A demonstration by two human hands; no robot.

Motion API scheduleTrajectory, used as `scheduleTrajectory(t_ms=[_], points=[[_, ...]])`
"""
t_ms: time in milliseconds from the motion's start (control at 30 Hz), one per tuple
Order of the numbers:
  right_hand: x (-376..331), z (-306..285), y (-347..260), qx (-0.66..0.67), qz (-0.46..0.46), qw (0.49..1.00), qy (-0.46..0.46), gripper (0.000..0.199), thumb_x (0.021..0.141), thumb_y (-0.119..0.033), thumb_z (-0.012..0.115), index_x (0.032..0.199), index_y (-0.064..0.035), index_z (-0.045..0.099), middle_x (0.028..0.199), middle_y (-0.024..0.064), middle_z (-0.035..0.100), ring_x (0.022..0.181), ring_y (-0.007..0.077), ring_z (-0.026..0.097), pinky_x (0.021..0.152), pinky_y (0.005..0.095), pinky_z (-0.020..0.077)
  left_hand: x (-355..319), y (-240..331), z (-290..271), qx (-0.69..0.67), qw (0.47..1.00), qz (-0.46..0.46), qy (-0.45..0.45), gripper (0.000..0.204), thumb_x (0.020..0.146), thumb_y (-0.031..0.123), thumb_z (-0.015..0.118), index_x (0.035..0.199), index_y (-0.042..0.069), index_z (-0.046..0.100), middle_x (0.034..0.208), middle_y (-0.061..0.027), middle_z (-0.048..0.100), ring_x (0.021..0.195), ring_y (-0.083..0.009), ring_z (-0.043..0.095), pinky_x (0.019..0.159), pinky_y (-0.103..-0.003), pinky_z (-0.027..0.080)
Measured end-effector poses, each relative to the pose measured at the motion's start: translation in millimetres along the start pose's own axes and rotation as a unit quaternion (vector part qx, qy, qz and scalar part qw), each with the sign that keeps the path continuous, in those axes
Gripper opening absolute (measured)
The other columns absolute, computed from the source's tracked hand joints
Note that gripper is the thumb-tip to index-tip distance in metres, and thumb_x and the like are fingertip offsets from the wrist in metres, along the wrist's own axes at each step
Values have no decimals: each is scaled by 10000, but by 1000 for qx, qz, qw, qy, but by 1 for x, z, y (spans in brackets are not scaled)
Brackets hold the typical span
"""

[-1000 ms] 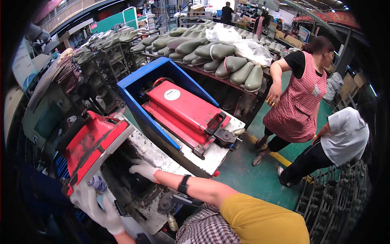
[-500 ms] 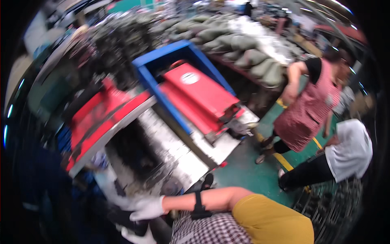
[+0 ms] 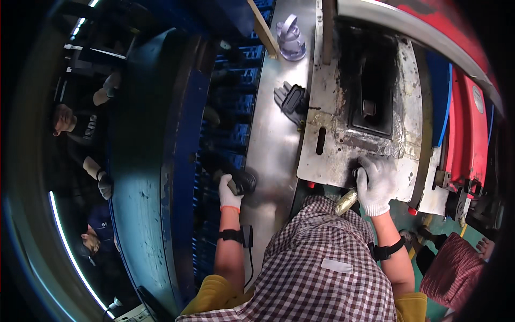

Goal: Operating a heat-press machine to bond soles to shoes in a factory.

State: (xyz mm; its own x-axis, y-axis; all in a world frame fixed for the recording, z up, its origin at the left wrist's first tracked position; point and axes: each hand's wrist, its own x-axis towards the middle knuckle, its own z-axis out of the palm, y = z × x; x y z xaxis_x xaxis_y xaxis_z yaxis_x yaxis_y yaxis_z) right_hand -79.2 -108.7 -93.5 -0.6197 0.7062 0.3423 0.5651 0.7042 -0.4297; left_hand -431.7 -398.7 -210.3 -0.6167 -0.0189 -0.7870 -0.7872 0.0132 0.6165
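Head view: we look down past our checked apron (image 3: 322,252) onto two work surfaces, side by side.
Left hand (image 3: 229,188): in a white glove, fingers closed round a dark ridged piece (image 3: 245,182).
Where the piece is: at the left edge of the steel bench (image 3: 271,145), beside the blue rack (image 3: 236,126). It seems to slant from upper left to lower right, but its far end is lost in shadow. The left hand touches it; from our right hand (image 3: 377,182) it lies well apart, to the left.
Right hand: in a white glove, fingers bent at a dark fitting (image 3: 356,172) on the near edge of the pale metal plate (image 3: 327,169); we cannot tell whether they grip it.
Gold-wrapped handle (image 3: 346,202): just below and left of the right hand, slanting up toward it.
Black recess (image 3: 383,91): in the plate, ahead of the right hand, the nearer one; its long axis runs away from us.
On the bench: a lilac bottle (image 3: 292,47) and a dark glove (image 3: 282,96).
Far right: a red machine (image 3: 465,134).
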Motion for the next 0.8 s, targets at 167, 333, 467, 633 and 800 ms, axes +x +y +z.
scheduleTrajectory(t_ms=[167, 333, 467, 633, 800], points=[[2, -1, -1, -31, -14, 999, 7, 298, 873, -121, 713, 1170, -104, 718, 1073, 113, 712, 1065, 357, 660, 1042, 533, 461, 75, 27, 5, 26, 999, 36, 2, 386, 798, 418, 765, 1127, 236, 678, 1082, -26, 698, 969, -241, 698, 935, -543, 516], [5, -1, -2, -12, -5, 1000, -1, 274, 871, -117, 715, 1144, -94, 728, 1071, 121, 718, 1059, 354, 671, 1023, 513, 478, 151, 66, 17, 145, 939, 310, 18, 563, 909, 260, 785, 1418, 87, 619, 1277, -79, 693, 1175, -239, 642, 1015, -391, 539], [7, -1, -3, -20, -9, 1000, 3, 259, 871, -115, 715, 1128, -88, 732, 1041, 126, 718, 1030, 358, 678, 1013, 507, 484, 163, 83, 22, 289, 906, 293, 97, 747, 1003, 315, 726, 1628, 34, 429, 1586, -142, 552, 1367, -276, 575, 1148, -399, 447], [4, 2, -3, -18, -1, 1000, 0, 236, 894, -94, 685, 1125, -75, 732, 1066, 124, 737, 1046, 344, 694, 1047, 511, 482, 116, 50, 4, 352, 849, 375, 118, 670, 1090, 342, 592, 1609, -45, 419, 1649, -208, 478, 1485, -320, 494, 1231, -390, 364], [1, 4, -3, -20, 4, 1000, -9, 224, 922, -80, 662, 1125, -47, 753, 1088, 135, 751, 1060, 336, 693, 1096, 499, 470, 63, -25, -84, 165, 845, 311, 402, 617, 1028, 322, 675, 1534, -2, 535, 1573, -253, 539, 1441, -401, 535, 1189, -466, 440]])
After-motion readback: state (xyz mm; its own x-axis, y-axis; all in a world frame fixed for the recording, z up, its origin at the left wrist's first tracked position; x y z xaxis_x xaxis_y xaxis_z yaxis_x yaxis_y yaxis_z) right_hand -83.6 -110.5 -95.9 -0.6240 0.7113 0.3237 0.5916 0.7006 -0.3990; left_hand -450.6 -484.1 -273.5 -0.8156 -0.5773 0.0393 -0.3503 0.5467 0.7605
